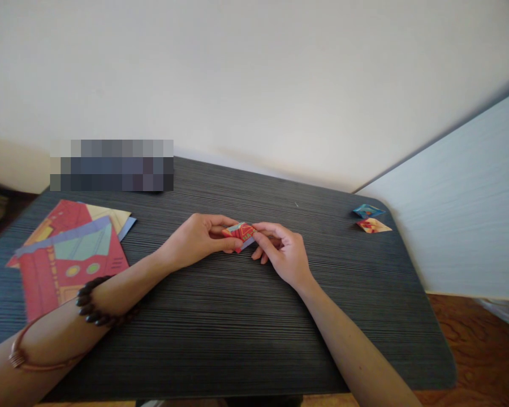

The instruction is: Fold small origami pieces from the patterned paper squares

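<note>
Between my two hands, over the middle of the dark table, is a small piece of folded paper [242,233], red with yellow and a pale lilac edge. My left hand [206,237] pinches its left side, thumb in front and fingers behind. On the right side, my right hand [282,246] grips the paper's corner between thumb and forefinger, its other fingers curled below. The fingertips cover part of the paper, so its full folded shape is partly hidden.
Printed paper sheets [85,249] lie overlapping at the left, beside my left forearm. Two small folded papers, one blue [368,211] and one yellow and red [374,226], sit at the right. A pixelated patch covers something at the back left. A pale panel [462,209] borders the table's right side.
</note>
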A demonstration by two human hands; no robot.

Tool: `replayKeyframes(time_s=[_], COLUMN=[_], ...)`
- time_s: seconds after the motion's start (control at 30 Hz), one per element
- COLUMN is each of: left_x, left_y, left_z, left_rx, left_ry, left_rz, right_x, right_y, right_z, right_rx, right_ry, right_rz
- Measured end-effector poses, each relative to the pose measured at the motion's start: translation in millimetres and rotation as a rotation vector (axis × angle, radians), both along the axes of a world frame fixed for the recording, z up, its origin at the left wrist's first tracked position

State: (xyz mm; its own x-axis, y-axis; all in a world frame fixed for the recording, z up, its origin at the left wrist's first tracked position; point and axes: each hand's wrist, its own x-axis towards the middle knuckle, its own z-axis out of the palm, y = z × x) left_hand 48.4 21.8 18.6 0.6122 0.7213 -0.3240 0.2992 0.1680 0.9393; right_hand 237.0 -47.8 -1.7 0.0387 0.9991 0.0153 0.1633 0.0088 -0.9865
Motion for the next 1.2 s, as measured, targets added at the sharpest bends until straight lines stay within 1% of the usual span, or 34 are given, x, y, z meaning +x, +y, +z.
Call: replayKeyframes(time_s=[0.1,0.2,0.33,0.47,0.6,0.7,0.83,1.03,1.2], left_x=[0.0,1.0,1.6,1.2,1.1,0.9,0.1,0.1,1.7], left_y=[-1.0,-2.6,-3.9,-3.6,-2.6,-1.9,-1.6,-4.0,-6.6], left_z=[-0.5,-0.4,-0.1,0.0,-0.5,-1.7,-3.9,-8.7,-8.4], left_rx=[0.032,0.058,0.079,0.081,0.083,0.076,0.065,0.182,0.254], left_ry=[0.008,0.042,0.052,0.059,0.049,0.024,-0.001,0.036,0.042], left_rz=[-0.017,0.004,0.008,-0.01,-0.039,-0.035,-0.054,-0.043,-0.027], right_x=[-0.2,-0.2,0.8,1.7,1.2,0.7,1.1,2.0,2.7], right_y=[-0.1,-0.5,-0.6,-0.2,0.0,-0.2,-0.9,-1.9,-2.8], right_z=[-0.9,-2.6,-2.3,0.9,2.5,1.8,0.4,1.8,4.4], right_rx=[0.009,0.014,0.009,0.044,0.072,0.101,0.132,0.087,0.052], right_ry=[0.01,0.002,-0.079,-0.134,-0.13,-0.147,-0.158,-0.102,-0.081], right_rz=[-0.001,0.005,0.032,0.049,0.008,-0.025,-0.039,-0.001,0.01])
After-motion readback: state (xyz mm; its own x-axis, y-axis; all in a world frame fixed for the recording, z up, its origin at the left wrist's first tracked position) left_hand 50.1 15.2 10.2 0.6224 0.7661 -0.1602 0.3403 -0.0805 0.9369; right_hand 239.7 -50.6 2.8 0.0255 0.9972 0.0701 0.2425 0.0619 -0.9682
